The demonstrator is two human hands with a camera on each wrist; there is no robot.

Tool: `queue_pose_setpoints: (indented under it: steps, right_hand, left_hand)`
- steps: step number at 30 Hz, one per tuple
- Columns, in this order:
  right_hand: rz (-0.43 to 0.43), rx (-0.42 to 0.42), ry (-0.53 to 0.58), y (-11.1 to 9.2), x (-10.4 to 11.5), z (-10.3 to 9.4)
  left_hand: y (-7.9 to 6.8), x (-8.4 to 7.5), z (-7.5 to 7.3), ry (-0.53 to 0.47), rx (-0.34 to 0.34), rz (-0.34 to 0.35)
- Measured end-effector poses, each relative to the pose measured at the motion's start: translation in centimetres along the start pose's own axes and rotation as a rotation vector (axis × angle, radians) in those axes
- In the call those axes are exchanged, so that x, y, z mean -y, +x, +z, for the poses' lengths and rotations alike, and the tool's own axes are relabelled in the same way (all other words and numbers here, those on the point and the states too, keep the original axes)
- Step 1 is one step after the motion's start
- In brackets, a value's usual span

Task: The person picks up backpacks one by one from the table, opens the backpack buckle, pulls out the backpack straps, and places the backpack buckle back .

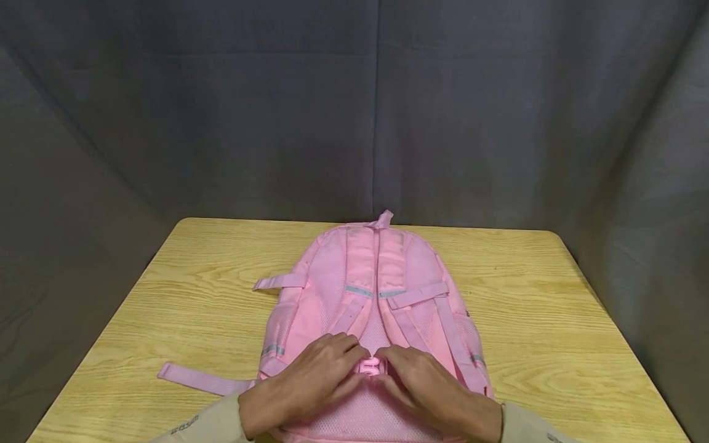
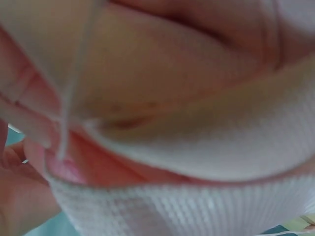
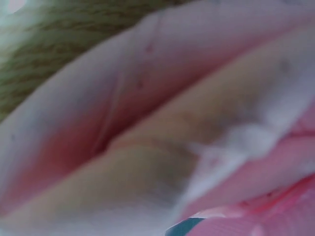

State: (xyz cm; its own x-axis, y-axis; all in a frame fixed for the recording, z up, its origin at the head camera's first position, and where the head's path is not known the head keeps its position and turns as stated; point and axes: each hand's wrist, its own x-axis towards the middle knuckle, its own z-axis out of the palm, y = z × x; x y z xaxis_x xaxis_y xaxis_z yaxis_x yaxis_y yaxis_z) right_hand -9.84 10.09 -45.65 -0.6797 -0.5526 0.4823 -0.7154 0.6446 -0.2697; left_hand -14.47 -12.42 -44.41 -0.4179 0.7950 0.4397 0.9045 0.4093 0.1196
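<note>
A pink backpack lies with its strap side up on the table. At its lower middle is a pink plastic buckle, small in the head view. My left hand pinches the buckle's left end between thumb and fingers. From the other side, my right hand pinches the right end. Both sets of fingertips face each other closely, hiding the buckle's ends; whether its halves are fully locked I cannot tell. The wrist views are blurred close-ups of skin and pink fabric.
Two padded shoulder straps run down the backpack's middle. Loose webbing sticks out at the lower left, with a shorter strap end above it. Wood-grain table surrounds the bag; dark curtains hang behind.
</note>
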Motion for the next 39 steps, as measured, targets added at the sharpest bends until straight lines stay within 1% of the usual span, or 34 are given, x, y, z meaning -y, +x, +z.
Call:
queue_pose_setpoints:
  steps: [7,18,27,34,39]
  right_hand:
    - [0.008,0.011,0.010,0.02,0.00,-0.13]
    - [0.019,0.022,0.062,0.20,-0.02,-0.32]
    - [0.016,0.031,0.058,0.29,0.00,-0.34]
    - [0.013,0.027,0.053,0.37,-0.06,-0.37]
    - [0.009,0.019,0.047,0.43,-0.08,-0.34]
  left_hand:
    - [0.08,-0.11,-0.05,0.001,-0.012,0.013]
    - [-0.01,-0.18,0.03,-0.010,-0.043,0.017]
    - [-0.18,-0.20,0.03,-0.013,-0.054,0.017]
    - [-0.14,-0.11,-0.05,0.006,-0.076,0.020]
    - [-0.16,-0.12,-0.13,-0.011,-0.076,0.016]
